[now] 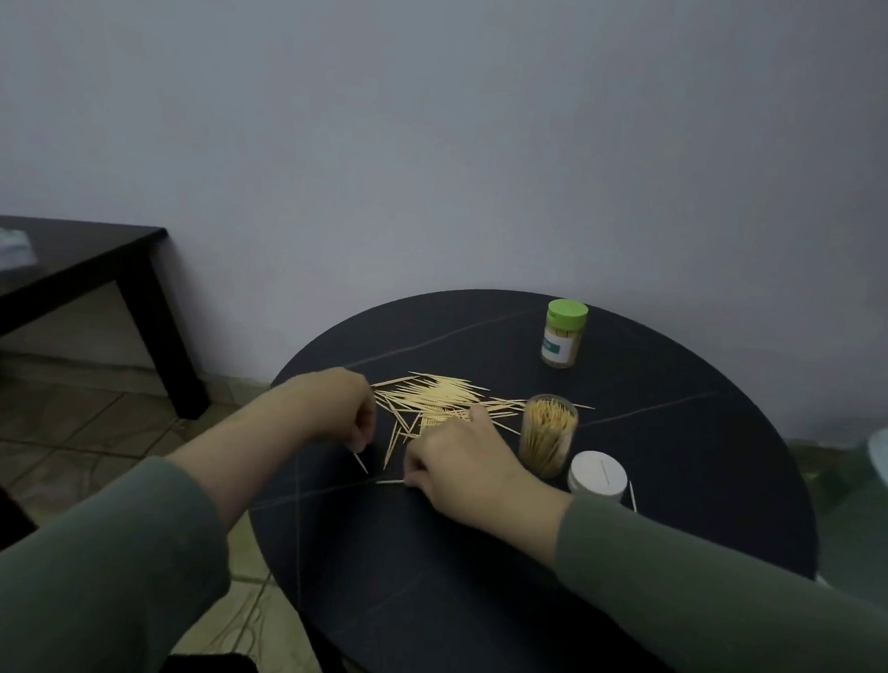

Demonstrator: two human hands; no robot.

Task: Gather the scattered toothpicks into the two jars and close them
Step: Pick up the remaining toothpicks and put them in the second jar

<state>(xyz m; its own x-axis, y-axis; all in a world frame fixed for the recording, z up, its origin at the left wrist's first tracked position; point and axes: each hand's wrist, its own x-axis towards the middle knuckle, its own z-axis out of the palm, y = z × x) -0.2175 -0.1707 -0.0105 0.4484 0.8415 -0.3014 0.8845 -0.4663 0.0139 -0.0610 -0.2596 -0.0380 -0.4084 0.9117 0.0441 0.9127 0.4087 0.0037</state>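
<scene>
While both hands work at the near edge of the pile, the gathering is judged partly done. The round black table (471, 569) carries 2 jars: the far clear jar with the green lid (564, 333) is closed and holds toothpicks; the near clear open jar (549, 433) stands upright, partly filled, at the right end of the pile. Its white round lid (598, 474) lies just near-right of it, off the jar.

The scattered pale wooden toothpicks (438, 400) lie mostly with long axes running left-right, far of both hands.

The left hand (335, 405) has its fingers curled downward, pinching 1 single toothpick (360, 463) that sticks out toward the near side. The right hand (458, 463) is curled knuckles-up; a stray toothpick (390, 481) pokes out left from under its fingers, apparently pinched.

Key relation: the open jar sits just right of the right hand, so that hand is the nearer for dropping in.

Hidden: right fingertips, and pile portions beneath that hand. Another lone toothpick (632, 495) lies right of the white lid.
</scene>
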